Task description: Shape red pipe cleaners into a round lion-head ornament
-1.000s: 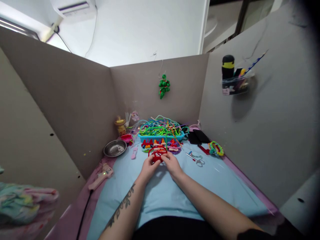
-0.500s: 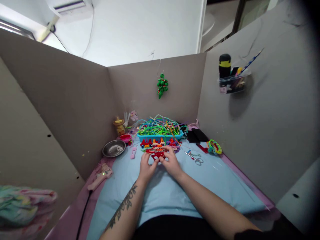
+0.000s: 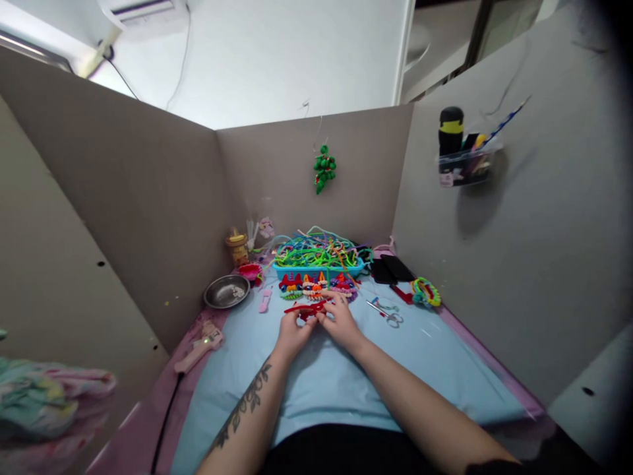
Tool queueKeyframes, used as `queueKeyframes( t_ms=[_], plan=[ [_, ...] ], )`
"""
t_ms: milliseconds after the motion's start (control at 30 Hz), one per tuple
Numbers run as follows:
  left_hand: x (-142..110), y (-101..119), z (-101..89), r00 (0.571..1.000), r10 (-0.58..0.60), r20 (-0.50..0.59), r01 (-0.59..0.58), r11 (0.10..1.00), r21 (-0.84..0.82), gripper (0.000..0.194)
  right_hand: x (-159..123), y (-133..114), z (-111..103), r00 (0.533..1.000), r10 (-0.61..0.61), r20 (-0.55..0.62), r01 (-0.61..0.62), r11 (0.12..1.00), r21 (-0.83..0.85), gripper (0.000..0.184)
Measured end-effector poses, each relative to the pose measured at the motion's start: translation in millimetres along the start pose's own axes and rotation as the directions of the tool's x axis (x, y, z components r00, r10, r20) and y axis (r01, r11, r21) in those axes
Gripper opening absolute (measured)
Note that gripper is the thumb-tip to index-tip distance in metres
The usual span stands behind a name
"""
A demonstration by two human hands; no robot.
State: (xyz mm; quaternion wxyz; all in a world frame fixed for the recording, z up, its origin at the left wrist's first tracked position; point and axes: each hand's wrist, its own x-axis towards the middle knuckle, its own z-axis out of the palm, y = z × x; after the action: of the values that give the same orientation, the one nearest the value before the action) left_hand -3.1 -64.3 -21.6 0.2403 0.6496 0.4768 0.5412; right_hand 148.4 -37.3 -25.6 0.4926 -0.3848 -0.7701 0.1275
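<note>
Between my fingers, above the middle of the blue-covered table, is a bent red pipe cleaner piece (image 3: 305, 309). My left hand (image 3: 293, 332) pinches its near left part with thumb and fingers. My right hand (image 3: 341, 323) grips its right end, thumb tip close to the left one, with the fingers raised over it. Where exactly the fingertips press is hard to see. Just beyond stand colourful fuzzy figures (image 3: 314, 286) in a row. Behind them a blue basket (image 3: 297, 272) overflows with many-coloured pipe cleaners (image 3: 321, 252).
Scissors (image 3: 390, 318) lie to the right, near a green-yellow bundle (image 3: 425, 292) and black phone-like slabs (image 3: 390, 269). On the left are a metal bowl (image 3: 213, 301), a pink clip (image 3: 265, 301) and a corded glue gun (image 3: 200, 351). Grey partitions (image 3: 316, 211) enclose the table.
The red piece has turned from a raised loop to a flatter, edge-on shape. My right fingers have lifted and spread over it, while both hands stay in about the same place.
</note>
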Motion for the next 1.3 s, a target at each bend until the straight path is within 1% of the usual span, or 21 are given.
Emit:
queueKeyframes(
  t_ms=[67, 167, 233, 333, 433, 500, 533, 633, 667, 733, 800, 900, 1033, 1133, 1233, 1300],
  plan=[
    [0.0, 1.5, -0.4, 1.000, -0.002, 0.011, 0.002, 1.000, -0.014, 0.015, 0.5, 0.9, -0.1, 1.000, 0.011, 0.014, -0.012, 1.000, 0.010, 0.010],
    [0.6, 5.2, -0.8, 0.999, -0.053, 0.012, 0.053, 0.996, -0.075, 0.013, 1.2, 2.2, 1.0, 0.999, 0.040, 0.026, -0.041, 0.998, 0.049, 0.008],
    [1.2, 7.8, -0.9, 0.994, -0.103, 0.023, 0.104, 0.988, -0.115, 0.012, 1.4, 3.7, 3.0, 0.998, 0.065, 0.013, -0.066, 0.994, 0.087, 0.006],
    [1.8, 9.1, -0.3, 0.985, -0.159, 0.063, 0.166, 0.978, -0.129, 0.014, 1.0, 6.4, 6.4, 0.994, 0.103, -0.027, -0.098, 0.985, 0.138, 0.003],
    [2.1, 6.0, 0.5, 0.975, -0.196, 0.101, 0.210, 0.966, -0.148, 0.016, 0.2, 6.6, 7.4, 0.989, 0.139, -0.053, -0.128, 0.975, 0.184, 0.021],
    [2.4, 2.7, 1.0, 0.969, -0.215, 0.120, 0.235, 0.953, -0.193, 0.017, 0.1, 4.4, 5.5, 0.989, 0.127, -0.069, -0.110, 0.970, 0.215, 0.032],
    [2.7, 1.3, 1.2, 0.967, -0.222, 0.128, 0.246, 0.945, -0.214, 0.017, 0.3, 2.7, 3.9, 0.992, 0.103, -0.078, -0.084, 0.971, 0.225, 0.031],
    [3.7, -0.9, 1.7, 0.962, -0.232, 0.141, 0.264, 0.921, -0.285, 0.016, 1.2, -2.2, -1.5, 0.995, 0.023, -0.098, 0.000, 0.974, 0.225, 0.017],
    [4.0, -1.0, 1.8, 0.962, -0.234, 0.143, 0.269, 0.909, -0.320, 0.017, 1.5, -3.3, -2.9, 0.995, 0.007, -0.104, 0.016, 0.975, 0.220, 0.016],
    [4.4, -1.0, 2.1, 0.958, -0.243, 0.151, 0.284, 0.873, -0.397, 0.020, 1.8, -4.6, -4.6, 0.993, -0.002, -0.115, 0.027, 0.977, 0.213, 0.016],
    [4.3, -1.6, 2.6, 0.948, -0.278, 0.155, 0.318, 0.841, -0.437, 0.024, 2.0, -4.8, -4.9, 0.992, 0.008, -0.123, 0.018, 0.978, 0.208, 0.015],
    [2.9, -4.2, 4.2, 0.930, -0.333, 0.153, 0.367, 0.836, -0.408, 0.029, 2.5, -3.8, -3.7, 0.993, 0.029, -0.112, -0.006, 0.979, 0.203, 0.013],
    [0.7, -8.7, 7.0, 0.929, -0.324, 0.181, 0.368, 0.869, -0.332, 0.029, 3.1, -1.9, -1.4, 0.993, 0.034, -0.114, -0.011, 0.981, 0.196, 0.015],
    [0.6, -10.6, 7.6, 0.932, -0.329, 0.150, 0.360, 0.881, -0.308, 0.027, 3.1, -2.2, -1.2, 0.993, 0.037, -0.114, -0.015, 0.982, 0.190, 0.013],
    [2.1, -10.5, 5.8, 0.929, -0.348, 0.122, 0.369, 0.878, -0.304, 0.028, 2.6, -4.2, -3.6, 0.995, 0.027, -0.100, -0.009, 0.983, 0.182, 0.010],
    [3.3, -9.9, 3.8, 0.922, -0.364, 0.130, 0.386, 0.858, -0.338, 0.028, 2.5, -5.8, -6.3, 0.995, 0.023, -0.093, -0.007, 0.985, 0.171, 0.009]
  ],
)
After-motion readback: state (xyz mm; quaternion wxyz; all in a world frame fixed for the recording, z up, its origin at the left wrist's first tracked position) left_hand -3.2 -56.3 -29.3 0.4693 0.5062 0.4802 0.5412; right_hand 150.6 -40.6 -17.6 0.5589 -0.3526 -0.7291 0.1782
